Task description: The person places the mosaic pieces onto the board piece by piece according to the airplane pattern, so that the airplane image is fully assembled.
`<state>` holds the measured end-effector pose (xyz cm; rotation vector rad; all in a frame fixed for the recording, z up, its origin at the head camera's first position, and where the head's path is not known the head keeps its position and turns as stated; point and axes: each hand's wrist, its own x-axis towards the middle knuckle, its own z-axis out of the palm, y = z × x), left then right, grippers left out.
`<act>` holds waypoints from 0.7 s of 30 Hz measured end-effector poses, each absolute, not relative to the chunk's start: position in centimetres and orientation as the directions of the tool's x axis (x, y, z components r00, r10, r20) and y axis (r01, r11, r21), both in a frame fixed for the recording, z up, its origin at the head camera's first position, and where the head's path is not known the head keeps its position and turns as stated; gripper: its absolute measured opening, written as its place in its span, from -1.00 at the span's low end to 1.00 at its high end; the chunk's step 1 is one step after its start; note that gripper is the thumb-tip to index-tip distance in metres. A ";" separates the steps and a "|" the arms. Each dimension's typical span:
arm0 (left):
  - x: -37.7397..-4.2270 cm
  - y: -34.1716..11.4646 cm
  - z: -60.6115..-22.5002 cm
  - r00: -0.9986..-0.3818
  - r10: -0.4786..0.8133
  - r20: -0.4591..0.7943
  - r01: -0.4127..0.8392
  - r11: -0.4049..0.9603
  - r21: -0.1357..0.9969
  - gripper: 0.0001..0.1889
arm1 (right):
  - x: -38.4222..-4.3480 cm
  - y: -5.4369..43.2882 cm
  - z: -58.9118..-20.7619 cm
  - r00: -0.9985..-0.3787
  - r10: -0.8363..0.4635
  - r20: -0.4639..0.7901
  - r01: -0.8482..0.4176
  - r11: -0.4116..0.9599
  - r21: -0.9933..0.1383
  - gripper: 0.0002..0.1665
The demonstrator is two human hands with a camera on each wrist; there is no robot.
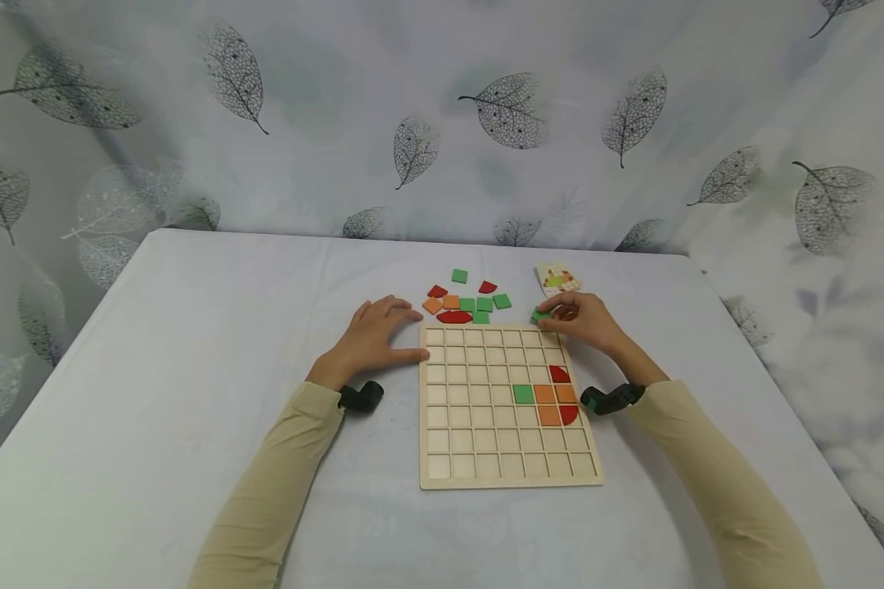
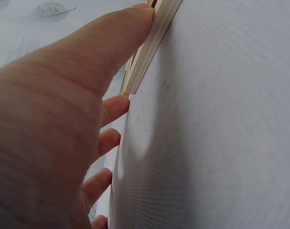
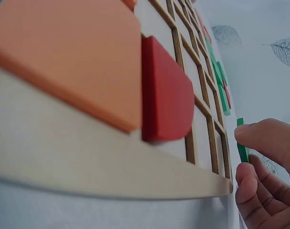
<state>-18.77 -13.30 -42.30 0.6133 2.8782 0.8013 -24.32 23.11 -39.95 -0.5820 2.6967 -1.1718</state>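
Note:
A wooden grid board (image 1: pixel 479 466) lies on the white table. My right hand (image 1: pixel 584 319) pinches a green square tile (image 3: pixel 242 143) between thumb and fingers, just past the board's far right corner. My left hand (image 1: pixel 372 335) rests at the far left corner with its fingers spread on the cloth. Its thumb (image 2: pixel 111 38) touches the board's side edge in the left wrist view. In the grid's right part sit a green square (image 1: pixel 523 394), orange squares (image 1: pixel 543 394), and two red rounded pieces, one of them a red quarter-round (image 3: pixel 171 95) facing the right wrist camera.
Behind the board lie loose tiles: several green squares (image 1: pixel 484 304), two orange squares (image 1: pixel 432 305) and red rounded pieces (image 1: pixel 454 316). A small pattern card (image 1: pixel 557 279) lies beyond my right hand. A leaf-print cloth (image 1: pixel 324 123) hangs behind the table.

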 end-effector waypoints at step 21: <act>-18.9 -13.4 -42.3 -0.915 0.403 0.020 0.353 0.776 0.523 -0.32 | -22.1 23.2 -40.5 -0.854 -0.514 0.076 -0.403 0.562 -0.723 -0.74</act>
